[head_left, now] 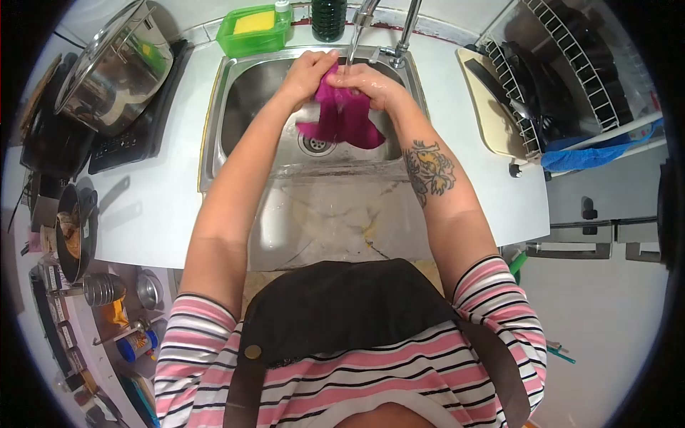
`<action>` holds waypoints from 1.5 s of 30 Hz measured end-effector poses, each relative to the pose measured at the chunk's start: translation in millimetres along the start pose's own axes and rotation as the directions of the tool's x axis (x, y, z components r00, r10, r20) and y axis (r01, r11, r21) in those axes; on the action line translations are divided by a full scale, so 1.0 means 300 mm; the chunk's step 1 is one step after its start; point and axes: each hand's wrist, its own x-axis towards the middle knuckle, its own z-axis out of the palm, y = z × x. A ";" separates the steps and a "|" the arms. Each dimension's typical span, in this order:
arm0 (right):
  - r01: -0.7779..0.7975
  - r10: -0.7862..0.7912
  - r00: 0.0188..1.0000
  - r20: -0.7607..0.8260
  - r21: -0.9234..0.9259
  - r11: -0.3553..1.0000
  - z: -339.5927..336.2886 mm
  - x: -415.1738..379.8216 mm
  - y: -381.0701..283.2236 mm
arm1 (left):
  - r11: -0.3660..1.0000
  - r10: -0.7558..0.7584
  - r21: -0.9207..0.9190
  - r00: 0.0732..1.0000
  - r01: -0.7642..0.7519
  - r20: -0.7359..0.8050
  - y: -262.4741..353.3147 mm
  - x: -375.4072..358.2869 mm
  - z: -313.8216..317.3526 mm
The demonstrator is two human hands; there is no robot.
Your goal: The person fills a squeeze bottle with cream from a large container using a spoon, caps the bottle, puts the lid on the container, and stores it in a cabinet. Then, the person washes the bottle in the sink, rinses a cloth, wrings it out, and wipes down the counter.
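Observation:
A magenta cloth (pixel 344 120) hangs from both my hands over the metal sink (pixel 239 107). My left hand (pixel 310 73) is closed around its upper left edge. On the other side, my right hand (pixel 365 80) grips the top of the cloth, its back wet. Water runs from the faucet (pixel 365 13) just above, falling onto my right hand and the cloth. Below the cloth's lower edge, the drain (pixel 316 145) shows in the sink floor.
Behind the sink stand a green container (pixel 250 43) with a yellow sponge (pixel 255 23) and a dark bottle (pixel 329 20). A large steel pot (pixel 121 71) sits left. To the right are a cutting board (pixel 492 128), a dish rack (pixel 514 100) and a blue cloth (pixel 592 155).

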 end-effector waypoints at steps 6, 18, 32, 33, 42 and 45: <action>0.130 -0.107 0.984 -0.143 0.166 0.978 0.084 0.006 -0.110 | 0.570 0.268 -0.801 0.963 -0.181 -0.027 -0.150 -0.016 0.135; 0.035 0.206 0.869 -0.450 0.471 0.881 0.031 -0.092 0.157 | 0.598 0.071 -0.791 0.991 -0.133 -0.113 -0.058 -0.008 0.059; -0.094 -0.100 0.970 0.220 0.724 0.683 0.118 0.023 0.149 | 0.917 0.277 -0.334 0.950 -0.217 0.145 0.035 -0.002 -0.009; -0.096 -0.098 0.971 0.220 0.724 0.683 0.114 0.025 0.136 | 0.945 0.265 -0.237 0.952 -0.225 0.152 0.040 0.003 -0.011; -0.072 0.090 0.988 -0.123 0.144 0.987 0.132 0.009 0.082 | 0.978 0.179 -0.085 0.977 -0.189 -0.114 -0.028 0.075 0.084; 0.112 -0.094 0.971 -0.222 0.067 0.991 0.117 0.058 0.201 | 0.969 0.227 0.147 0.951 -0.199 -0.211 -0.066 0.092 0.125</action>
